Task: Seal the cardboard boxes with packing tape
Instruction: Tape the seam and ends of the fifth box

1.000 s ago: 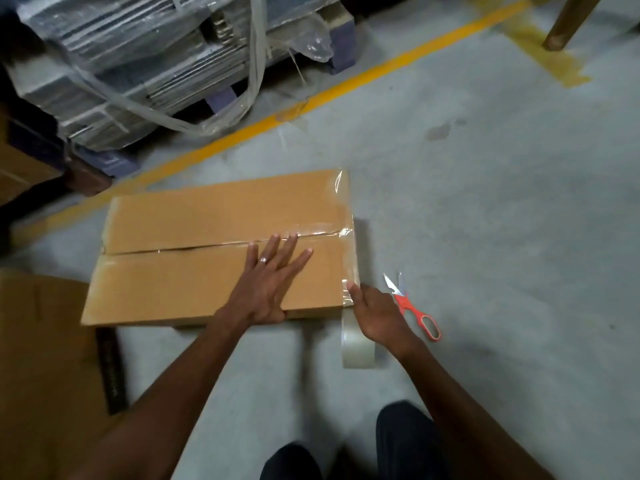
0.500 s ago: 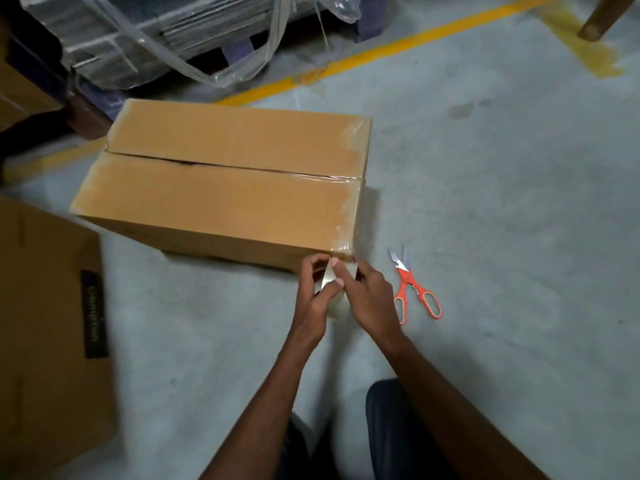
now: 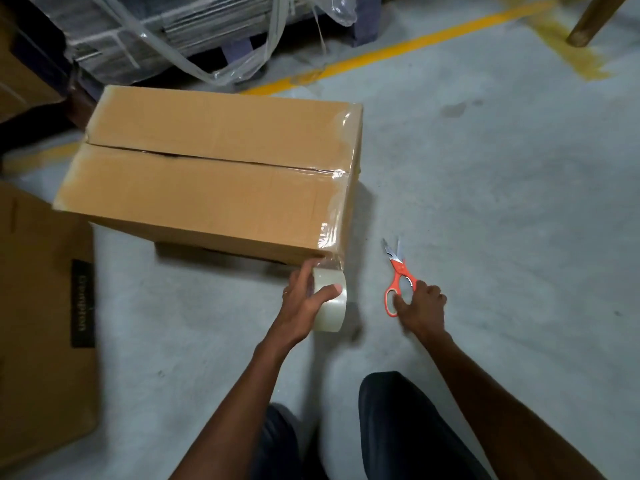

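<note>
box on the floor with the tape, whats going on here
A person is taping a cardboard box shut on the concrete floor. The left hand holds a clear tape roll, its strip running up to the box's near right corner. The right hand is on the orange scissors, likely to cut the strip. The top seam looks mostly untaped.

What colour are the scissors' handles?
Orange-red, seen in the head view: the scissors lie on the floor under the right hand.

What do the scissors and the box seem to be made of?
Scissors: handles probably orange plastic, matte; blades look like bare metal, silvery and shiny. Box: brown cardboard, matte, with glossy clear tape on its right end.
</note>
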Available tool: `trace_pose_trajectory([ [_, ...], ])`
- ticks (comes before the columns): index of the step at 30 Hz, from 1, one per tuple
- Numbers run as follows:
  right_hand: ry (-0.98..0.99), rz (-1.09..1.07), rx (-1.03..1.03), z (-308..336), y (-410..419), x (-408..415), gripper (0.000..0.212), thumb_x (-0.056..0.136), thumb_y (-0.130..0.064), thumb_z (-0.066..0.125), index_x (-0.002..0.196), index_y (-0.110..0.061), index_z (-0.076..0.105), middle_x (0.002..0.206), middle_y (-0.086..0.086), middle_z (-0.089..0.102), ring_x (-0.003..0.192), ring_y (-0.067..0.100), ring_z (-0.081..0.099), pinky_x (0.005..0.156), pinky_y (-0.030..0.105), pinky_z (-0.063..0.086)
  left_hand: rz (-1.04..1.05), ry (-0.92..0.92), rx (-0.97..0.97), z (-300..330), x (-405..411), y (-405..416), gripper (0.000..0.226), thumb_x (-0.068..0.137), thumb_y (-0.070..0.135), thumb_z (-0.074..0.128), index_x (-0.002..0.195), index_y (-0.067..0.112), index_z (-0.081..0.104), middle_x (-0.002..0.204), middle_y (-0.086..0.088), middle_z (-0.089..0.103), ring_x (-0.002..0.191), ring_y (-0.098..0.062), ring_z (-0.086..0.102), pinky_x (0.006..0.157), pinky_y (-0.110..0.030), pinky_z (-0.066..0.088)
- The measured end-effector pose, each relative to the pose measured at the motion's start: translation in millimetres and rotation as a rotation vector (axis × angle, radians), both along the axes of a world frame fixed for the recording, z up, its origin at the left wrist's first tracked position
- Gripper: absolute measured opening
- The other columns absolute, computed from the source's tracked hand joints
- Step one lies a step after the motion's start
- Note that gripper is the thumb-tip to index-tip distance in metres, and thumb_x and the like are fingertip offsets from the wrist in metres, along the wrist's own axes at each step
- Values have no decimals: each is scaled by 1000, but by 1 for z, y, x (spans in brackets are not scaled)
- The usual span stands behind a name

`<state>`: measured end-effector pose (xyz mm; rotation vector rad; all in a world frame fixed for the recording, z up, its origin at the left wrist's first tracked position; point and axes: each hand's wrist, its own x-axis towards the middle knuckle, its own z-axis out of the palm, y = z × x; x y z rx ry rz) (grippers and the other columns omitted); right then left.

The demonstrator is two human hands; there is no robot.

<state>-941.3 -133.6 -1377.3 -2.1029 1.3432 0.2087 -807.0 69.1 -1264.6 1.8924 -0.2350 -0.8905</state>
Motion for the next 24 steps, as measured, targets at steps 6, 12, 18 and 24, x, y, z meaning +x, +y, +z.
trace_pose_trajectory([
  [6, 211, 168, -171, -13, -1, 4, 51, 81, -39, 78, 114, -3, 63, 111, 15, 62, 105, 32, 60, 88, 40, 50, -90, 116, -62, 27, 20, -9, 64, 68, 59, 68, 130, 60, 54, 140, 2, 59, 133, -30, 54, 108, -55, 42],
  [12, 230, 5, 104, -8, -23, 14, 53, 67, -37, 86, 103, -7, 63, 103, 12, 65, 93, 29, 64, 76, 33, 51, -147, 198, -29, 39, 34, -12, 54, 75, 43, 65, 129, 48, 60, 118, 5, 68, 84, -7, 68, 67, -23, 51],
  [18, -242, 66, 951, 48, -76, -23, 69, 53, -60, 94, 90, -8, 68, 78, 14, 57, 66, 14, 48, 59, 25, 39, -122, 204, -56, 39, 25, 0, 51, 80, 50, 67, 130, 45, 59, 124, 0, 66, 95, -17, 68, 71, -27, 51],
  [24, 32, 627, 1156, 117, -119, -43, 90, 63, -76, 81, 123, -12, 63, 101, 6, 59, 89, 18, 55, 76, 28, 46, -35, 151, -62, 40, 17, 4, 57, 71, 59, 71, 125, 45, 61, 123, 0, 65, 106, -31, 67, 74, -35, 55],
])
